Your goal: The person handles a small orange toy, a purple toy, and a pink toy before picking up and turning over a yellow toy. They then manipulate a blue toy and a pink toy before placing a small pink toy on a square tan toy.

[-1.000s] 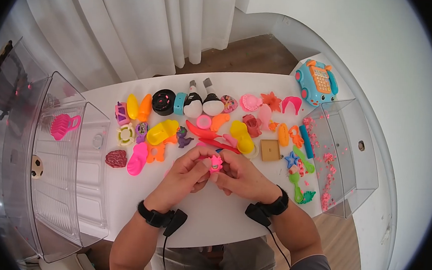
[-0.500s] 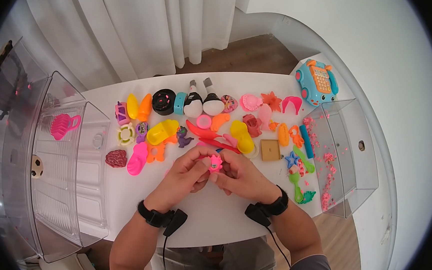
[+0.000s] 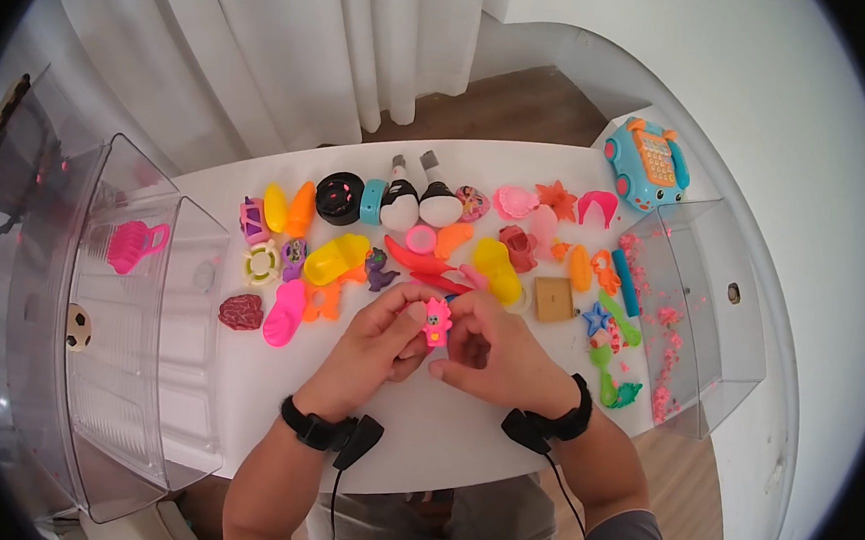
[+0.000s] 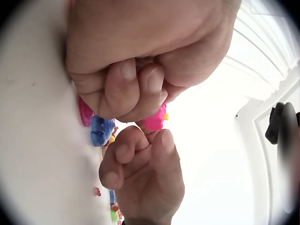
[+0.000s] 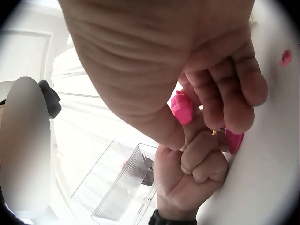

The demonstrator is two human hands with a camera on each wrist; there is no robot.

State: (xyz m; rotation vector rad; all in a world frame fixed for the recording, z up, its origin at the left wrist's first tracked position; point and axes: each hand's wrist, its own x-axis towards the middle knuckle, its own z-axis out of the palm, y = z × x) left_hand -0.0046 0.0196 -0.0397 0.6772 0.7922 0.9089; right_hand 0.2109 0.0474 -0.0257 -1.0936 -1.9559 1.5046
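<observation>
A small bright pink toy figure (image 3: 437, 323) with a bumpy outline and a yellow spot is held up over the near middle of the table. My left hand (image 3: 372, 341) pinches it between thumb and fingers, its other fingers curled under. Just to the right, my right hand (image 3: 502, 350) has its thumb spread away from its loosely bent fingers, with the fingertips right at the figure's edge. In the left wrist view the pink figure (image 4: 154, 121) pokes out between the two hands. From the right wrist, its pink back (image 5: 181, 108) shows beyond the thumb.
Many toys cover the table (image 3: 411, 439) beyond the hands, among them a yellow scoop (image 3: 338, 258), a purple dinosaur (image 3: 381, 270) and a tan box (image 3: 554, 301). Clear bins stand left (image 3: 123, 389) and right (image 3: 715, 390). A toy telephone (image 3: 648, 165) sits at the back right.
The right thumb has come away from the pink figure and the right hand has opened out. More of the figure's front now shows. The head view has shifted slightly.
</observation>
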